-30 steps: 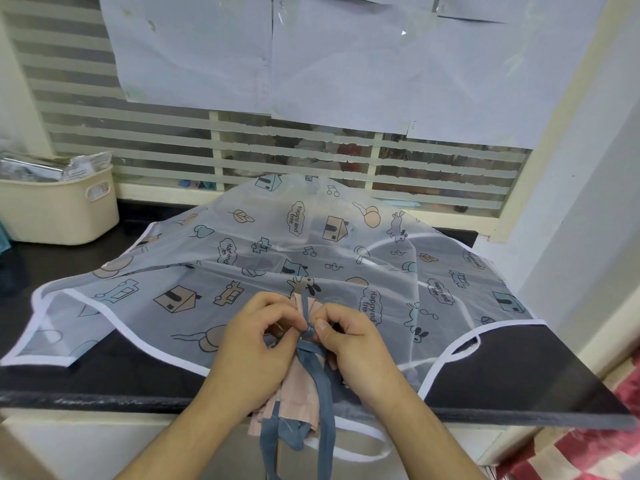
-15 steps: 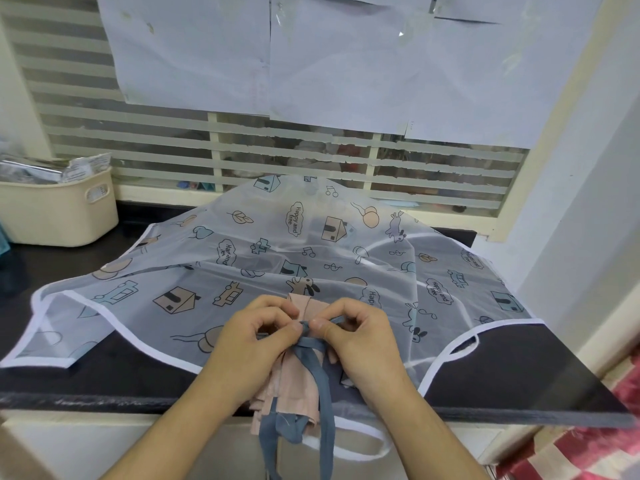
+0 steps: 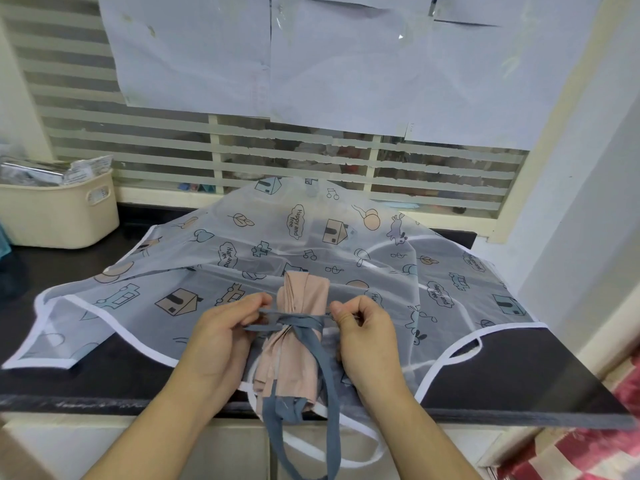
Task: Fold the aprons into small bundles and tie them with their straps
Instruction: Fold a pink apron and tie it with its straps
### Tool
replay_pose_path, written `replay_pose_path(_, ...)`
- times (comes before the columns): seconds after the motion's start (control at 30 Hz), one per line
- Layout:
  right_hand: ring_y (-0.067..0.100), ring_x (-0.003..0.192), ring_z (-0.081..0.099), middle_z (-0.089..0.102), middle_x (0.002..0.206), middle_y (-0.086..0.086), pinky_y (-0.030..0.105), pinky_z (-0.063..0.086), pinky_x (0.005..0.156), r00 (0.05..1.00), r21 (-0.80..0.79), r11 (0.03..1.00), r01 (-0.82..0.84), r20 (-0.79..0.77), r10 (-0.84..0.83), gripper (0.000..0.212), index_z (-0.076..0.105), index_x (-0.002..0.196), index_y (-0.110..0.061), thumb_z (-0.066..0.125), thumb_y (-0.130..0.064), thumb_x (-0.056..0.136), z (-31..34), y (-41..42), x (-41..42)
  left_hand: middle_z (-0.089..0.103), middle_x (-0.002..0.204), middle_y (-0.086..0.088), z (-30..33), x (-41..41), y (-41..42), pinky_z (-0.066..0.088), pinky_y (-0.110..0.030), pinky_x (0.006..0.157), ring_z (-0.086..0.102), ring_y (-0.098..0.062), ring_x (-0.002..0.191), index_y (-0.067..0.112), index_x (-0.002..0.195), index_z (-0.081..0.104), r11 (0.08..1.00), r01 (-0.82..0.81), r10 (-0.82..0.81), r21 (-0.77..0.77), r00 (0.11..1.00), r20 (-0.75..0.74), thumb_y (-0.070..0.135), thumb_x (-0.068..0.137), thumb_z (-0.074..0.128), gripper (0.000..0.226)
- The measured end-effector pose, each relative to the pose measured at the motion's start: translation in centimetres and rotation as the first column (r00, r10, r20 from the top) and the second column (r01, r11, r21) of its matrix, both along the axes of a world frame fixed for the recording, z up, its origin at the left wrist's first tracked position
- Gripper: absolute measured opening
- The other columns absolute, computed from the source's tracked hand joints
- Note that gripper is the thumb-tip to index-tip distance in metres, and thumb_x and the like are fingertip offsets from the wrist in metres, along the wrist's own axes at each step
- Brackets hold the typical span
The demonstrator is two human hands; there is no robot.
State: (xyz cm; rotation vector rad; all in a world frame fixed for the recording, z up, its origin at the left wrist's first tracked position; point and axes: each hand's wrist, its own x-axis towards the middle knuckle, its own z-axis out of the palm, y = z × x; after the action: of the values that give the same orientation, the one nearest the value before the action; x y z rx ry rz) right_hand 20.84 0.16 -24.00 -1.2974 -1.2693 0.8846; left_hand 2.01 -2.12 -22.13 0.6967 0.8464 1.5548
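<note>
A pink apron folded into a narrow bundle [image 3: 304,299] lies lengthwise at the counter's front middle. Its grey-blue straps [image 3: 301,322] cross the bundle's middle in a knot, and loose ends hang over the counter edge. My left hand [image 3: 221,337] pinches one strap end to the left of the bundle. My right hand [image 3: 367,332] pinches the other end to the right. The straps run taut between both hands. Under the bundle a translucent printed apron [image 3: 207,271] with white trim lies spread out.
The black counter [image 3: 519,382] ends just below my wrists. A cream plastic basket [image 3: 59,216] with packets stands at the back left. A slatted window with taped paper sheets [image 3: 311,64] closes the back. A white wall rises at the right.
My hands were together over the bundle's middle, working the straps. They have moved apart sideways, pulling the strap ends taut, and the upper part of the pink bundle shows between them.
</note>
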Motion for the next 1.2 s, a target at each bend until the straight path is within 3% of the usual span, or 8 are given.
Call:
replay_pose_path(0.1,0.018,0.056,0.046,0.047,0.053,-0.008,0.035,0.043,0.061,1.0,-0.017,1.0,0.013,0.018,-0.012,0.032,0.054,0.071,-0.024,0.065,-0.032,0.1,-0.2,0.2,0.0,0.055,0.082,-0.005,0.1,-0.8,0.2,0.048,-0.037,0.1,0.065,-0.016,0.084,0.016,0.045,0.059,0.996,0.017,0.009,-0.086,0.955,0.296,0.012,0.1,0.052,0.055)
replay_pose_path(0.2,0.023,0.058,0.051,0.048,0.056,-0.007,0.037,0.046,0.061,1.0,-0.025,0.999,0.021,0.015,-0.021,0.03,0.054,0.076,-0.023,0.057,-0.044,0.098,-0.2,0.1,0.1,0.068,0.083,-0.007,0.1,-1.0,0.0,0.052,-0.041,0.094,0.075,-0.019,0.082,0.016,0.048,0.048,0.992,0.032,0.015,-0.119,0.929,0.37,0.015,0.102,0.052,0.054)
replay_pose_path(0.33,0.023,0.048,0.05,0.055,0.061,0.002,0.03,0.041,0.047,0.996,-0.045,0.998,-0.04,-0.087,0.036,0.033,0.057,0.082,-0.012,0.051,-0.029,0.109,0.3,-0.2,0.5,0.06,0.071,-0.006,0.3,-0.4,-0.1,0.055,-0.043,0.083,0.07,-0.024,0.072,0.016,0.057,0.048,0.993,0.01,0.022,-0.119,0.963,0.268,0.018,0.105,0.053,0.048)
replay_pose_path(0.53,0.022,0.06,0.063,0.077,0.099,0.023,0.024,0.043,0.041,0.872,-0.033,0.94,-0.341,-0.385,0.303,0.031,0.066,0.098,0.008,0.052,-0.017,0.108,1.8,0.3,1.0,0.056,0.07,-0.01,0.3,0.2,-0.1,0.064,-0.037,0.08,0.061,-0.023,0.066,0.011,0.064,0.058,1.0,0.002,-0.003,0.011,1.0,0.014,0.023,0.096,0.062,0.034)
replay_pose_path(0.7,0.022,0.05,0.057,0.06,0.067,0.016,0.024,0.046,0.04,0.846,-0.085,0.914,-0.396,-0.422,0.327,0.034,0.059,0.078,-0.005,0.05,-0.015,0.109,2.1,1.2,1.0,0.065,0.083,-0.022,0.0,-0.6,-0.3,0.063,-0.042,0.091,0.072,-0.035,0.088,-0.005,0.086,0.07,0.99,0.131,-0.134,0.051,0.99,0.048,0.01,0.082,0.073,0.016)
replay_pose_path(0.83,0.019,0.044,0.039,0.045,0.062,0.011,0.024,0.032,0.041,0.882,-0.032,0.939,-0.343,-0.356,0.31,0.028,0.056,0.08,-0.008,0.051,-0.012,0.108,1.1,1.7,0.9,0.069,0.08,-0.023,-0.4,-0.4,-0.2,0.065,-0.034,0.077,0.075,-0.035,0.083,-0.009,0.092,0.07,0.992,0.124,-0.124,-0.003,0.992,0.011,-0.008,0.07,0.073,0.022)
replay_pose_path(1.03,0.015,0.044,0.03,0.038,0.052,0.005,0.022,0.029,0.041,0.879,0.023,0.972,-0.233,-0.423,0.221,0.029,0.059,0.078,-0.006,0.053,-0.004,0.106,0.7,1.3,0.9,0.066,0.066,-0.013,-0.7,-0.2,0.8,0.065,-0.03,0.066,0.071,-0.02,0.061,0.003,0.069,0.069,0.996,-0.085,0.085,0.0,0.994,0.064,-0.01,0.065,0.067,0.014)
replay_pose_path(1.2,0.018,0.045,0.038,0.046,0.053,0.008,0.027,0.031,0.044,0.911,0.045,0.979,-0.197,-0.362,0.2,0.021,0.059,0.086,-0.005,0.056,-0.01,0.106,0.4,1.7,1.3,0.072,0.069,-0.014,-0.6,-0.2,0.3,0.063,-0.027,0.064,0.074,-0.024,0.065,0.012,0.064,0.078,0.998,-0.049,0.051,0.046,0.998,-0.035,0.01,0.046,0.083,0.019)
